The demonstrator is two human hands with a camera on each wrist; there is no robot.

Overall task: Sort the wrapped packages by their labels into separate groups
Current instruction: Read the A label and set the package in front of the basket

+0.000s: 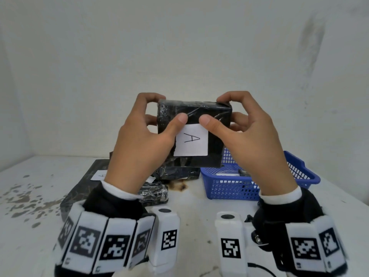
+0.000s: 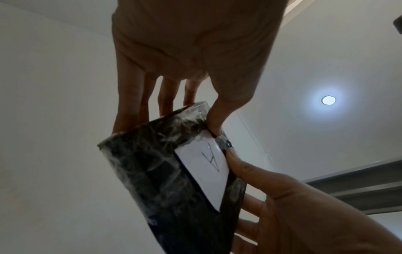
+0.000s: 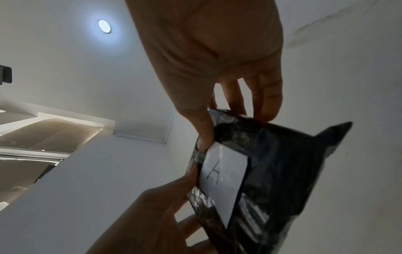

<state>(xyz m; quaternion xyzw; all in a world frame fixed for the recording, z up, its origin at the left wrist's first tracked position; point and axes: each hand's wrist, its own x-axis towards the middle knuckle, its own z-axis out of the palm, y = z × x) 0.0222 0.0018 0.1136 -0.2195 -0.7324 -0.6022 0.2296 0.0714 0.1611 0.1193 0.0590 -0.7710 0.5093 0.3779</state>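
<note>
A black wrapped package [image 1: 199,112] with a white label marked "A" [image 1: 191,139] is held up above the table, label facing me. My left hand [image 1: 169,108] grips its left end, thumb on the front and fingers curled over the top and behind. My right hand [image 1: 214,109] grips the right end the same way. The left wrist view shows the package [image 2: 156,171] pinched by my left hand [image 2: 174,127]. From the right wrist view, my right hand [image 3: 234,130] pinches the package [image 3: 282,163] above its label [image 3: 224,177].
On the white table [image 1: 40,226], left of centre, lies a flat black package [image 1: 79,188] with an "A" label [image 1: 98,174]. Another black package [image 1: 177,173] and a small wrapped one [image 1: 154,193] lie beside it. A blue basket [image 1: 229,189] at the right holds something dark.
</note>
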